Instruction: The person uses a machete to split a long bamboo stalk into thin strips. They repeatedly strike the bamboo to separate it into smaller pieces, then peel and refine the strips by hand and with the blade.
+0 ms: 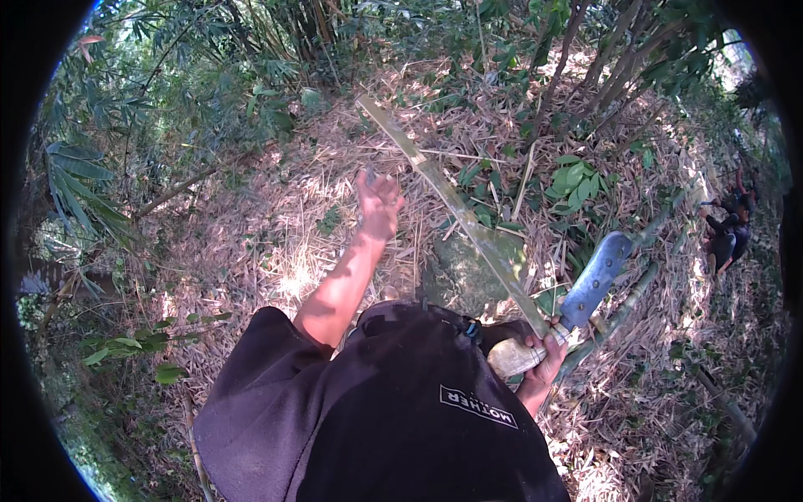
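Observation:
My right hand [545, 365] is closed at the lower right of my body. In its grip is a machete [598, 276] with a broad dark blade pointing up and right; its pale, thick handle [514, 358] sticks out on the left. The lower end of a long split bamboo strip [468, 222] meets the same hand beside the blade. From there the strip slants up and left, its far end in the air. My left hand [380, 203] is raised left of the strip, apart from it. Its fingers are half curled, the thumb stands away, and nothing shows in it.
A mossy rock [473, 272] lies under the strip. Green bamboo poles [623, 314] lie beyond the machete. Dry leaves [251, 243] cover the ground, with a leafy sapling [577, 182] ahead. Another person in dark clothes [732, 226] is at the far right. Bamboo clumps [268, 42] stand behind.

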{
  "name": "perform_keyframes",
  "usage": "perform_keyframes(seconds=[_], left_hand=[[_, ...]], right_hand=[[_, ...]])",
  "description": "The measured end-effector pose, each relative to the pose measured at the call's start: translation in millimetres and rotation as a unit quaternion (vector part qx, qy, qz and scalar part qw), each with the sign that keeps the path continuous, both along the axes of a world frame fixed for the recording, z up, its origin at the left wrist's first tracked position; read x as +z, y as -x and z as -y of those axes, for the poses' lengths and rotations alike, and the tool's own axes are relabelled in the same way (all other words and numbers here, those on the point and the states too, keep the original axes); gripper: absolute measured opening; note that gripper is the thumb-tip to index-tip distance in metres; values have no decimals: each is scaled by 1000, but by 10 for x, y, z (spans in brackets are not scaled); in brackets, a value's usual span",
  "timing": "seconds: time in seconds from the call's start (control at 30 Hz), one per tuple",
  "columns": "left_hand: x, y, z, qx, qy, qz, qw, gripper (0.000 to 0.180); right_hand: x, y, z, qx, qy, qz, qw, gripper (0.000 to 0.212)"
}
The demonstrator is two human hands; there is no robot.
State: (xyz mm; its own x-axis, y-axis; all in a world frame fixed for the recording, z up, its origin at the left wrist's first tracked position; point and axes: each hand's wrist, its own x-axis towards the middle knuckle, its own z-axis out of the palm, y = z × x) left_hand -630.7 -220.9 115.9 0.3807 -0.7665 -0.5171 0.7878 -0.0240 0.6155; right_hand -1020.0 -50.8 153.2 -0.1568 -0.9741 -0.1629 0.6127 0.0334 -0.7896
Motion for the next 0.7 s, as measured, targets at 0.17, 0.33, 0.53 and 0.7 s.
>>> perform_keyframes(seconds=[0.17, 0.33, 0.53, 0.7], left_hand=[[200, -560, 852, -25, 81, -58, 995, 84], [134, -721, 1221, 31, 128, 6, 991, 56], [636, -355, 1138, 66, 167, 99, 979, 54], [821, 72, 1100, 13, 145, 302, 942, 59]], right_hand=[[-2, 137, -65, 34, 17, -6, 999, 52], [-214, 278, -94, 8, -17, -86, 996, 47], [-143, 234, -56, -58, -200, -383, 900, 20], [-487, 482, -362, -95, -263, -512, 812, 26]])
